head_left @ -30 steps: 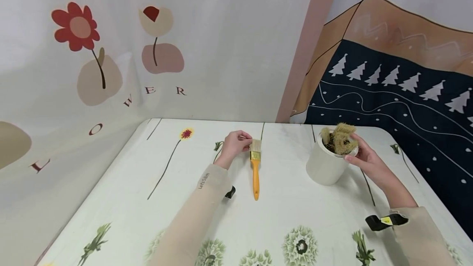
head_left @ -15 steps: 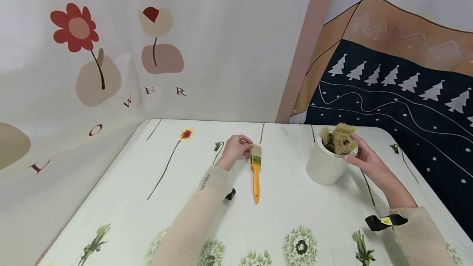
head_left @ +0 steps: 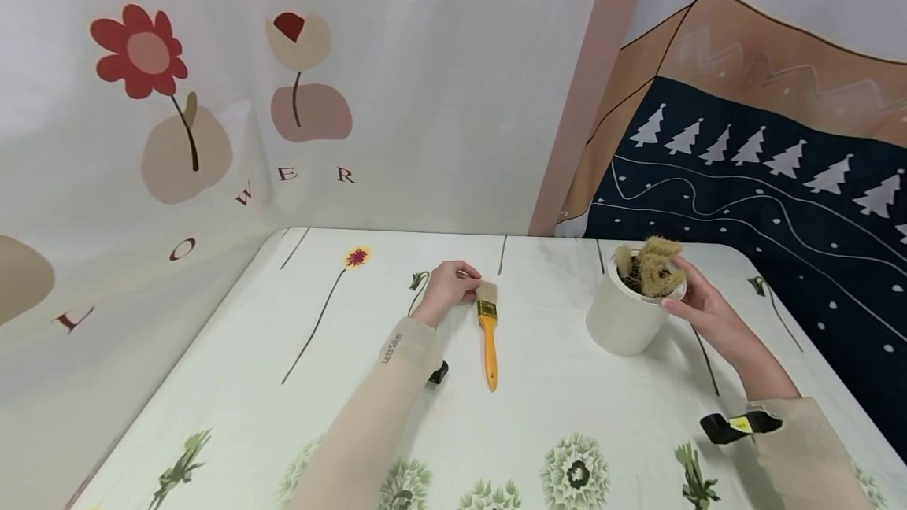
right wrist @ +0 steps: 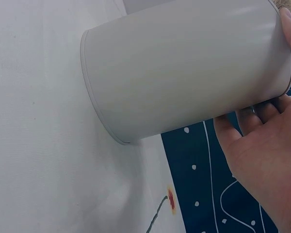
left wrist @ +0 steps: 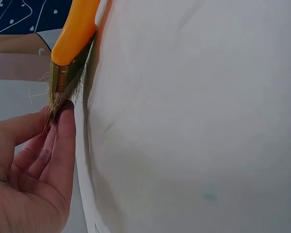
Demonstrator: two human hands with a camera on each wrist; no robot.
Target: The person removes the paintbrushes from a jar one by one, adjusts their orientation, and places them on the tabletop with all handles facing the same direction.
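My left hand [head_left: 448, 290] pinches the pale bristles of a paintbrush [head_left: 489, 337] between thumb and fingers. Its orange handle points toward the near side of the table in the head view. In the left wrist view the bristle tips end between the fingertips of the left hand [left wrist: 39, 170], and the metal band sits just above them. My right hand [head_left: 708, 313] grips the rim of a white cylindrical pot [head_left: 623, 317], thumb in front and fingers round the far side. Dry, tan, bristly tufts [head_left: 655, 266] stick out of the pot. Its smooth side [right wrist: 184, 73] fills much of the right wrist view.
A white cloth with printed flowers covers the table [head_left: 553, 384]. Behind it hangs a pale curtain [head_left: 453, 101], with a dark blue tree-patterned cloth [head_left: 751, 179] at the right. Each wrist carries a black strap [head_left: 740, 425].
The left hand and the paintbrush have shifted slightly toward the near side, and the brush's bristle end has moved a little left. The right hand and the pot have stayed in place.
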